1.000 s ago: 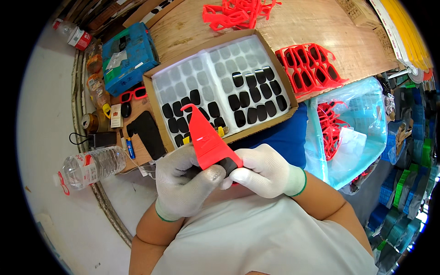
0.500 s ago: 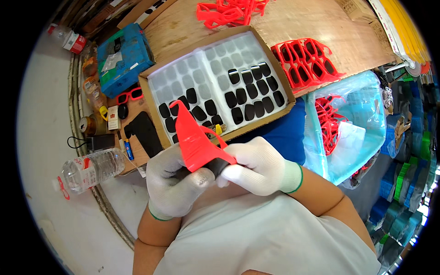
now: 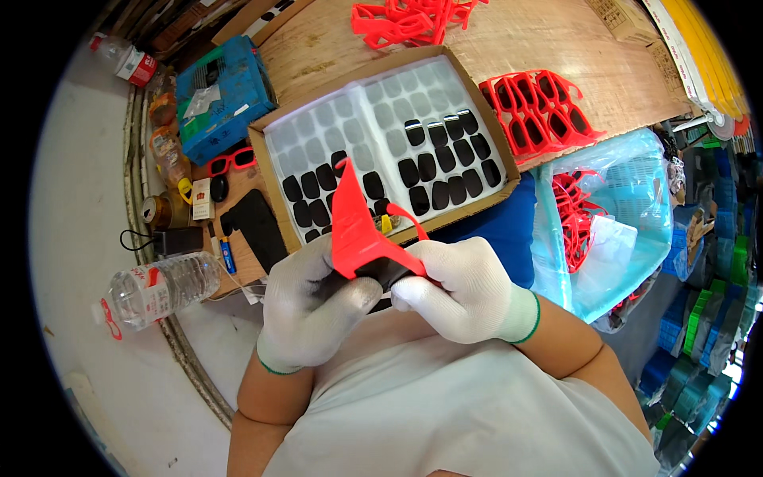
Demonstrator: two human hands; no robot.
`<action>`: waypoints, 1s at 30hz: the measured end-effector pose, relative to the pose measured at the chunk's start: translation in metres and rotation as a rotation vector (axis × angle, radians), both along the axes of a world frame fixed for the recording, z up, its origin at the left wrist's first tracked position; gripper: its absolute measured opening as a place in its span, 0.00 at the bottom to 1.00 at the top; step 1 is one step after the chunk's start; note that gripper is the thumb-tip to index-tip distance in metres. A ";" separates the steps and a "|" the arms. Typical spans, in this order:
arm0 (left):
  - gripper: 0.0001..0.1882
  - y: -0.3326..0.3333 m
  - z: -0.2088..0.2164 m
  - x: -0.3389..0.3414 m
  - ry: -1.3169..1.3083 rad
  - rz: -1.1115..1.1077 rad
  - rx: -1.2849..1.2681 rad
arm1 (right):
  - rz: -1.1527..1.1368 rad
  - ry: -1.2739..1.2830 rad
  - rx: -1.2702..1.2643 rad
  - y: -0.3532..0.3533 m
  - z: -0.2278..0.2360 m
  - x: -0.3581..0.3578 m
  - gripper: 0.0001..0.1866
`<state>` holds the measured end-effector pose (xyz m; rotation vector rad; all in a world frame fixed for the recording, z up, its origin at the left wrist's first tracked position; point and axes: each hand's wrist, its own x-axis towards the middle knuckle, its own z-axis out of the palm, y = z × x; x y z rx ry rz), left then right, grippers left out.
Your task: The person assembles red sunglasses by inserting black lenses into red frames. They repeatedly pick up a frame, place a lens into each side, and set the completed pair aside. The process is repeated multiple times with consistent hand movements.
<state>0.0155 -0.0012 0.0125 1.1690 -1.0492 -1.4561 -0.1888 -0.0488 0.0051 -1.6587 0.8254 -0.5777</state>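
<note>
A pair of red sunglasses (image 3: 356, 234) is held between my two white-gloved hands, just in front of my chest. My left hand (image 3: 310, 306) grips its left side, thumb pressed by a dark lens (image 3: 385, 271) at the lower edge. My right hand (image 3: 465, 292) pinches the other end, thumb and fingers closed on the red rim. The wide temple rises toward the box, and the other temple curves up near my right fingers. Beyond my hands lies a shallow cardboard box (image 3: 455, 211) lined with a white pocketed sheet, with rows of dark lenses (image 3: 427, 166) in it.
Finished-looking red sunglasses (image 3: 539, 111) stand in rows right of the box. Red frames (image 3: 409, 22) lie at the back. A light-blue basket (image 3: 648, 238), plastic-lined, holds more red glasses. On the left are a blue case (image 3: 222, 99), a water bottle (image 3: 163, 288) and a black pouch-like piece (image 3: 256, 229).
The sunglasses have turned more upright, and the dark lens shows wider between my thumbs. My hands sit slightly farther right in the picture; the whole view has shifted a little too.
</note>
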 end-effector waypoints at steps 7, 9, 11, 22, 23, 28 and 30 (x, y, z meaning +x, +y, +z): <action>0.08 -0.007 -0.022 -0.010 -0.088 0.097 0.057 | -0.099 0.031 0.257 0.004 -0.009 0.006 0.09; 0.07 -0.009 -0.024 -0.020 -0.126 0.167 0.010 | -0.152 0.070 0.262 0.005 -0.008 0.010 0.10; 0.07 -0.010 -0.021 -0.025 -0.294 0.191 -0.017 | -0.193 0.074 0.213 0.005 -0.010 0.013 0.10; 0.05 -0.006 -0.021 -0.029 -0.547 0.298 -0.278 | -0.269 0.030 0.033 0.013 -0.008 0.023 0.09; 0.05 -0.005 -0.022 -0.029 -0.548 0.307 -0.293 | -0.271 0.025 0.022 0.014 -0.009 0.023 0.09; 0.05 -0.003 -0.026 -0.030 -0.490 0.336 -0.280 | -0.269 0.018 0.055 0.016 -0.011 0.025 0.09; 0.05 0.000 -0.033 -0.027 -0.499 0.344 -0.302 | -0.277 0.002 -0.013 0.018 -0.015 0.026 0.09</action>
